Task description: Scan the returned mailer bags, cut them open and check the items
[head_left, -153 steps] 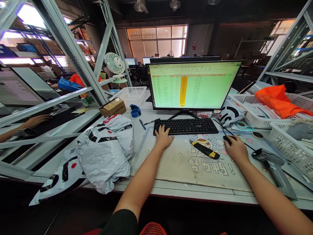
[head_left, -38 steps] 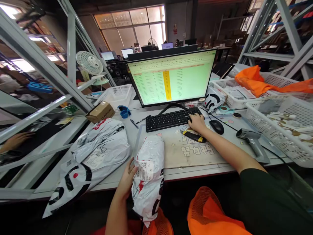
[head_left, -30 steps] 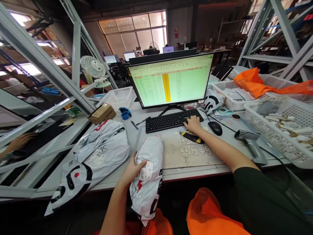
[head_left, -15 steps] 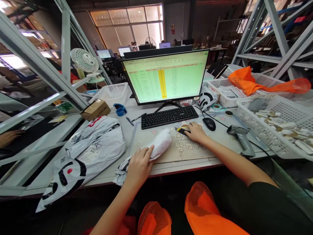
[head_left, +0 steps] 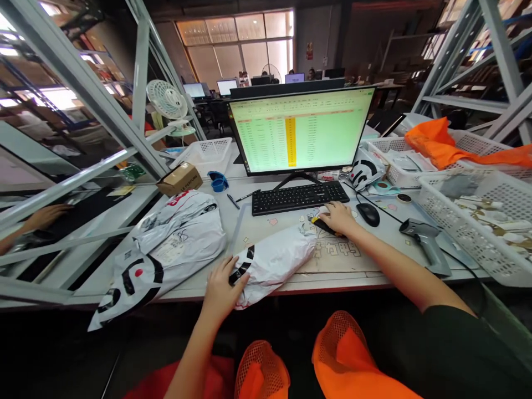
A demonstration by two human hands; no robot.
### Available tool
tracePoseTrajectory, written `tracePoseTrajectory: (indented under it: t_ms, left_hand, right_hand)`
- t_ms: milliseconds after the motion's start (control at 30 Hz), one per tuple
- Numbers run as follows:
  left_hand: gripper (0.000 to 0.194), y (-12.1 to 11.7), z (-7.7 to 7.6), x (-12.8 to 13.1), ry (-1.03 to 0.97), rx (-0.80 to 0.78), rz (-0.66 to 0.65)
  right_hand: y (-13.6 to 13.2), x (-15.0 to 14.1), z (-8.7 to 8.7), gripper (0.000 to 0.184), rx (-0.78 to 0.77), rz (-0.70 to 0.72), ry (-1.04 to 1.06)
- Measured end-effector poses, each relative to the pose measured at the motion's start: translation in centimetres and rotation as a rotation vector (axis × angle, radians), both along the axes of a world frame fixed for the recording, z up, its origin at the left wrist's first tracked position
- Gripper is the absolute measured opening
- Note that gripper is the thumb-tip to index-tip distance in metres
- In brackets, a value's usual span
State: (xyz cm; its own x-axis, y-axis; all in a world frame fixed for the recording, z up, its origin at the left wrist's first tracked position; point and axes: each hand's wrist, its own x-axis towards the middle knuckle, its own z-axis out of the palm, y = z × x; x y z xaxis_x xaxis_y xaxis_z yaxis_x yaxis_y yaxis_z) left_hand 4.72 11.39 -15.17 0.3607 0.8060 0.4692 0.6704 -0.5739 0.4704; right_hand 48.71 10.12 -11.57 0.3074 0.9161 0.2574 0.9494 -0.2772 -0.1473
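Observation:
A rolled white plastic mailer parcel with black markings lies at the front of the desk mat. My left hand grips its left end, thumb and fingers wrapped around it. In my right hand is a yellow and black utility knife, held low over the mat just beyond the parcel's right end. The knife's tip points left; whether the blade is out is too small to tell. Left of my left hand lies a larger white mailer bag with a label and black print.
A keyboard, a mouse and a barcode scanner surround the mat, below a lit monitor. White baskets stand at right. A small carton sits at left. Another person's hand shows at far left.
My left hand has turned the parcel, so its printed, wider side now shows. The knife stays in my right hand. The whole view has shifted, with desk items appearing further right.

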Motion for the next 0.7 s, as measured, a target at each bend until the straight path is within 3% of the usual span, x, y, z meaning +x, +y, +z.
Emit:
tracePoseTrajectory:
  t_ms: [100,200,333,400,467,567,700]
  left_hand:
    - [0.031,0.9,-0.4,1.0,-0.054,-0.099,-0.057]
    - [0.021,0.2,-0.1,3.3,-0.086,0.009,-0.083]
    - [0.02,-1.4,0.8,5.5,-0.169,0.239,-0.065]
    - [0.017,-2.0,1.1,6.1,-0.204,0.35,-0.061]
    - [0.012,-2.4,1.3,6.8,-0.236,0.409,-0.073]
    - [0.011,-2.6,1.3,7.8,-0.282,0.396,-0.11]
    - [0.014,-2.9,1.1,8.4,-0.34,0.323,-0.192]
  right_hand:
    - [-3.2,-0.3,-1.6,0.047,-0.08,0.06,0.018]
    - [-6.0,0.0,-2.3,0.047,-0.078,0.034,0.015]
    - [-11.1,-0.5,0.1,0.051,0.167,-0.005,0.067]
    - [-14.0,-2.3,1.9,0.048,0.285,0.134,0.133]
    - [-16.3,-5.0,3.2,0.045,0.236,0.355,0.164]
    - [-17.6,-9.0,3.5,0.044,0.084,0.578,0.076]
    - [-16.3,-11.4,2.3,0.044,0.066,0.581,-0.051]
